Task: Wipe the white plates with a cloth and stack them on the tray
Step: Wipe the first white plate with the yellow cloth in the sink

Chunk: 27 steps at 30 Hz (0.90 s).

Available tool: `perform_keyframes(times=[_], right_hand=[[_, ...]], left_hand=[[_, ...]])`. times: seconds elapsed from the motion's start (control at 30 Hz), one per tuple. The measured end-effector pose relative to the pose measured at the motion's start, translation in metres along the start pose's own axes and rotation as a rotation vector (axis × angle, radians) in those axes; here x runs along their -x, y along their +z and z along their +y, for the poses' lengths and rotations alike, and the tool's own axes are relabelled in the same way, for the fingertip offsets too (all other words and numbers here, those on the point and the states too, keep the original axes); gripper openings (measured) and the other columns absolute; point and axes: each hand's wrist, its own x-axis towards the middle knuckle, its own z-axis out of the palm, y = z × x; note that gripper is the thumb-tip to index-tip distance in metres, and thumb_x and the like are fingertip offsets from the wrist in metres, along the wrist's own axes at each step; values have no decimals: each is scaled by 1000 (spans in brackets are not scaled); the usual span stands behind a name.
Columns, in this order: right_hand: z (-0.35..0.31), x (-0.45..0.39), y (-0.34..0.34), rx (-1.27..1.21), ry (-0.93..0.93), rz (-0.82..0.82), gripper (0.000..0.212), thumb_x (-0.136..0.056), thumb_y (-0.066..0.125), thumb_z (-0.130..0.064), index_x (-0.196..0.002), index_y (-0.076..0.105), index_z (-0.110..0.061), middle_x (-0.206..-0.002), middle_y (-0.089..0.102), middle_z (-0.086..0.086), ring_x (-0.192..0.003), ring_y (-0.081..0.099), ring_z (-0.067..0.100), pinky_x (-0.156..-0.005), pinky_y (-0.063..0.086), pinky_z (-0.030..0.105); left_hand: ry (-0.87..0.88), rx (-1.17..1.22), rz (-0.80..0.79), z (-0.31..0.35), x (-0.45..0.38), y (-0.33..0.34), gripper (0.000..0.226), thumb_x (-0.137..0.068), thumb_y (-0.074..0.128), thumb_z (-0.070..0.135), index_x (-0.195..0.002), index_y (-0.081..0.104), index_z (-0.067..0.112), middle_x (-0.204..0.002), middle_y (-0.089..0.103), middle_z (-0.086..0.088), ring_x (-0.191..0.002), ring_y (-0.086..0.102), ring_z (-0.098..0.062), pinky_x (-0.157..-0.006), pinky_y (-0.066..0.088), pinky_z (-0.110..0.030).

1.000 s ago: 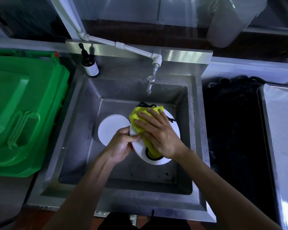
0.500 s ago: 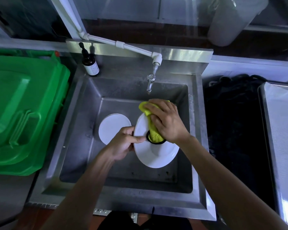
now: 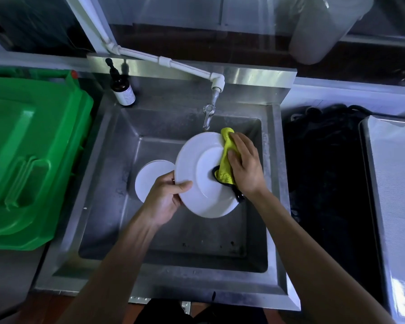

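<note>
The wiping step is going on. More plates [image 3: 147, 181] lie flat in the sink [image 3: 117, 141], just behind the left hand [image 3: 165, 202]. Its fingers are pinched on the rim of the white plate [image 3: 201, 176], thumb on top. The plate is round, with no long side, and tilts its face up. The right hand [image 3: 244, 166] presses the yellow cloth [image 3: 226, 157] under flat, close fingers. Next, I think, comes the tray [image 3: 393, 183].
</note>
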Motion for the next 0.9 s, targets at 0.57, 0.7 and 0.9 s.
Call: perform_keyframes(times=[0.57, 0.7, 0.9], right_hand=[[-41, 29, 26, 38, 22, 188, 44, -100, 50, -10, -144, 51, -7, -154, 41, 13, -145, 32, 36, -121, 22, 50], [-55, 31, 34, 125, -121, 185, 44, -98, 53, -13, -142, 53, -8, -149, 50, 8, -142, 38, 34, -115, 27, 58], [-45, 51, 41, 170, -222, 111, 46, -102, 54, -18, -147, 49, -12, -154, 45, 4, -148, 31, 29, -116, 24, 60]], left_hand=[[26, 323, 161, 10, -13, 33, 48, -90, 59, 3, -137, 54, -6, -132, 62, -26, -120, 60, -44, -92, 57, -47], [16, 340, 157, 15, -18, 36, 46, -93, 57, 3, -138, 54, -6, -136, 60, -28, -118, 62, -41, -99, 53, -48], [16, 286, 148, 20, -21, 27, 43, -96, 57, 6, -137, 55, -3, -133, 62, -27, -114, 64, -41, -98, 51, -50]])
